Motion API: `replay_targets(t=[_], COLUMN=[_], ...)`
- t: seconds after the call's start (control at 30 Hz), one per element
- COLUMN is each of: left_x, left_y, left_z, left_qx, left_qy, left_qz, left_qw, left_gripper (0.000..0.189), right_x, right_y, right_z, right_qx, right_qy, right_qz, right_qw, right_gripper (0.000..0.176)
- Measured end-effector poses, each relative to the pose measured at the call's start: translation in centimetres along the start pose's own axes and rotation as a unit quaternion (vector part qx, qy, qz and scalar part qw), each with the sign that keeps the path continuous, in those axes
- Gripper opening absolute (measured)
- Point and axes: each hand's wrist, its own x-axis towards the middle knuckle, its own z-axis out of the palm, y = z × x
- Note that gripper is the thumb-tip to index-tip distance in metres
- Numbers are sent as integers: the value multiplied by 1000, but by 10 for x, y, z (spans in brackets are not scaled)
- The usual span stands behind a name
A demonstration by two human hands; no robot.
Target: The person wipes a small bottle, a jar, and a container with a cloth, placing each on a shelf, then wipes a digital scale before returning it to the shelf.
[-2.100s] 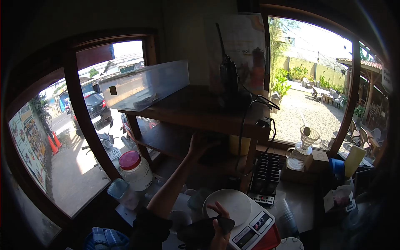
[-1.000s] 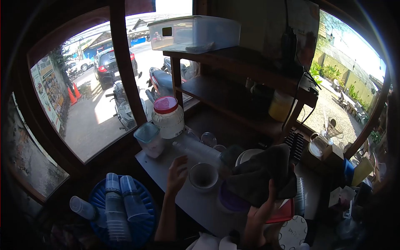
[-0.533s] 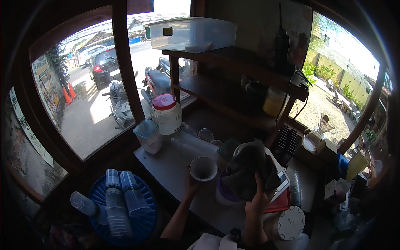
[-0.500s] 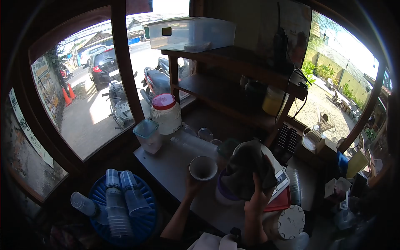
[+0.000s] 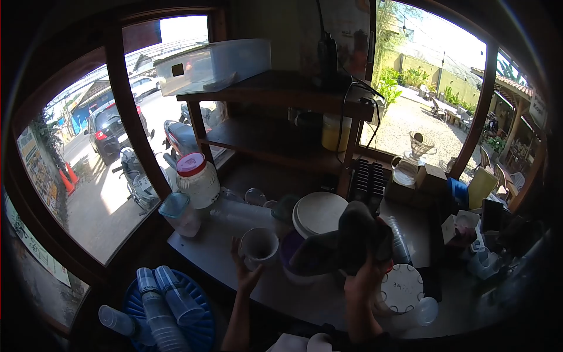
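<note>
My left hand (image 5: 248, 274) is at a pale, round-mouthed cup (image 5: 259, 258), its thumb at the near side and its fingers at the left rim. The cup's open mouth faces me and its inside looks dark. My right hand (image 5: 362, 278) grips a dark cloth (image 5: 358, 234) that stretches left over the purple-rimmed tub (image 5: 287, 249). A round white lid (image 5: 322, 212) lies just behind the cloth. The scale seen earlier is now hidden behind the cloth and hand.
Clear plastic cups (image 5: 155, 299) lie on a blue ribbed round tray (image 5: 205, 320) at lower left. A red-lidded jar (image 5: 197, 183) and a teal-lidded container (image 5: 179, 216) stand by the window. A white round lid (image 5: 402, 287) sits right of my right hand. A wooden shelf (image 5: 264, 88) rises behind.
The view has turned right. The left fingers have spread more around the cup. My right hand has shifted the cloth, uncovering the round white lid and covering the scale.
</note>
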Motion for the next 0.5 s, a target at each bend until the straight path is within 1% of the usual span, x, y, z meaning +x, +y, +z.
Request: replay_targets(t=[0.03,0.07,0.1,0.17,0.2,0.27,0.3,0.4,0.5], left_x=[0,0,6,21,28,48,57,64,66], left_y=[4,10,27,53,64,87,96,109,106], left_z=[-2,-3,5,16,22,40,50,84,99], left_qx=[27,55,71,60,53,83,97,186,153], left_qy=[32,65,133,118,111,-16,-79,-133,-167], left_qz=[5,11,31,30,28,-3,-17,31,-52], left_qw=[999,996,988,991,992,996,992,973,973], left_gripper=[83,81,69,60,55,42,35,31,40], right_x=[5,11,17,41,43,53,57,52,55], right_y=[-10,-11,-11,18,18,17,31,46,45], right_z=[2,-3,-9,-40,-41,-38,-43,-42,-42], right_qx=[-46,-80,-115,-166,-201,-266,-354,-553,-542], right_qy=[91,124,159,112,42,-100,-112,-103,-123], right_qz=[-18,-53,-86,-186,-163,-117,-120,-141,-88], right_qw=[995,988,977,962,965,952,921,814,826], right_gripper=[32,32,32,34,34,32,29,38,45])
